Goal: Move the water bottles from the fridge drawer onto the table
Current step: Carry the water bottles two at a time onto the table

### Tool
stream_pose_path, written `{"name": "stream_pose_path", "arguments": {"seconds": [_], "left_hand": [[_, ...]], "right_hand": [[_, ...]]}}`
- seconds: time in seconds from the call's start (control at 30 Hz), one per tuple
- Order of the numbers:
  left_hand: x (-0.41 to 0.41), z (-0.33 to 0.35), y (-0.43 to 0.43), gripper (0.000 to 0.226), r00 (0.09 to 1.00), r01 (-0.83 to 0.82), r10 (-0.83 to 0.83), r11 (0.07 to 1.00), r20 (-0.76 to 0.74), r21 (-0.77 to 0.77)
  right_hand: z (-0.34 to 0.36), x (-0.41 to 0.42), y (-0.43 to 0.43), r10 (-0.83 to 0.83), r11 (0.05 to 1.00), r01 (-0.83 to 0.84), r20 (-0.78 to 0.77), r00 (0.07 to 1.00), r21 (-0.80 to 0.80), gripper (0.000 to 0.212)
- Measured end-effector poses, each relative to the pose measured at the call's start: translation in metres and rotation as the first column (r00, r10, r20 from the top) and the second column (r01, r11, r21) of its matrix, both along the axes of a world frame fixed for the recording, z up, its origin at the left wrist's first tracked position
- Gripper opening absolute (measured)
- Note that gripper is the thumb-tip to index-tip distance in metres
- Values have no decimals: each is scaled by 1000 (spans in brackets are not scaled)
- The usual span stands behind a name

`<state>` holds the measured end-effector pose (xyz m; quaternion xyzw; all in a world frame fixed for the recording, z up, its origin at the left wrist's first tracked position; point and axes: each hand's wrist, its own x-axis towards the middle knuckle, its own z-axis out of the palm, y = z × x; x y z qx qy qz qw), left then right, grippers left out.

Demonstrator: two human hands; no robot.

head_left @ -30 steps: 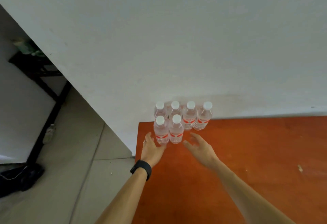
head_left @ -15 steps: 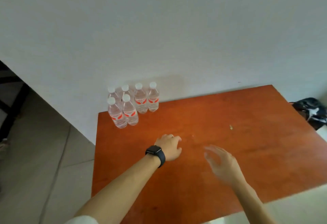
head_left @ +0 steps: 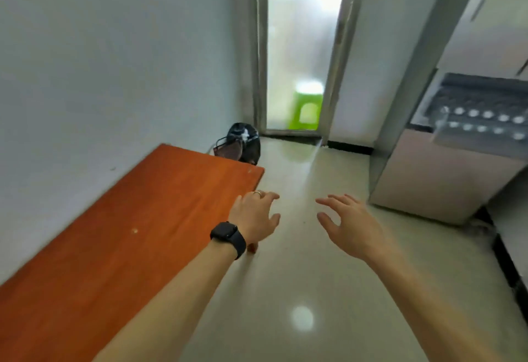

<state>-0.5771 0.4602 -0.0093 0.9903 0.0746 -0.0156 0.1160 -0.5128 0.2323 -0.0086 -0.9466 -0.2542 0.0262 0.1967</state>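
White-capped bottles (head_left: 487, 114) upright in fridge drawer (head_left: 457, 140)

Orange table (head_left: 114, 247) bears pale speck (head_left: 134, 230), perhaps crumb; fridge drawer (head_left: 457, 142) holds bottles (head_left: 473, 113).

Both hands reach forward holding nothing, fingers loosely spread. The left hand (head_left: 255, 217), with a black watch (head_left: 228, 237) on its wrist and a ring (head_left: 258, 193) on one finger, hovers over the edge of the orange-brown table (head_left: 128, 233), which stretches away to its left. Beyond it a black bag (head_left: 244, 144) sits on the floor. Up and to the right of the right hand (head_left: 350, 224) stands the fridge (head_left: 445, 173), its fridge drawer (head_left: 480, 144) pulled out, with blurred rows of white-capped water bottles (head_left: 483, 114) inside. Far ahead of both hands, a green stool (head_left: 305, 110) shows through a doorway.
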Motion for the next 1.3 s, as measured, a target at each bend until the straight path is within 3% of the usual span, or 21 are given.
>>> {"name": "stream_pose_path", "arguments": {"seconds": [0.23, 0.43, 0.9, 1.03, 1.3], "left_hand": [[144, 52, -150, 51, 955, 268, -276, 960, 113, 78], [255, 56, -251, 51, 895, 413, -416, 909, 162, 51], [546, 55, -419, 51, 838, 525, -524, 850, 154, 36], [618, 52, -459, 52, 827, 545, -545, 837, 137, 44], [764, 24, -546, 52, 854, 506, -509, 861, 106, 59]], "right_hand": [[35, 78, -176, -313, 946, 305, 75, 947, 108, 42], [44, 154, -283, -464, 883, 451, 108, 879, 126, 44], [46, 396, -453, -579, 812, 566, 82, 811, 140, 44], [33, 467, -494, -578, 814, 567, 76, 812, 127, 55], [3, 628, -579, -530, 842, 524, 14, 848, 128, 43]]}}
